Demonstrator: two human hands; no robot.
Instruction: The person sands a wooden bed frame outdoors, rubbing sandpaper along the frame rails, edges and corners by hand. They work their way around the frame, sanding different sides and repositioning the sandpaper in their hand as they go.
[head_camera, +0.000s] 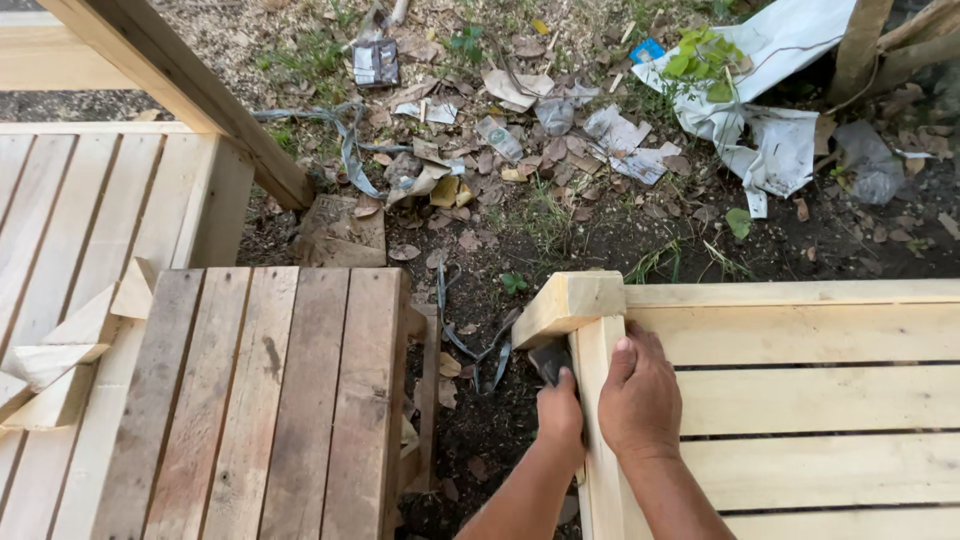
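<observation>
A person's right hand presses flat, fingers closed, on the pale slatted wooden frame; the left hand grips a dark tool against the frame's edge rail. A weathered pallet lies left; litter and leaves beyond.

1. Far and a little left of centre, I see a small dark wrapper lying flat on the ground, roughly rectangular, black with pale patches.
2. Far right, a small bright blue packet rests at the edge of a big white sack, which is crumpled, sprawls toward the right and carries faint grey print.
3. Centre far, I make out a narrow grey-white sachet tilted among dry leaves.
4. Just right of it lie torn pale paper wrappers, crumpled, white and grey.
</observation>
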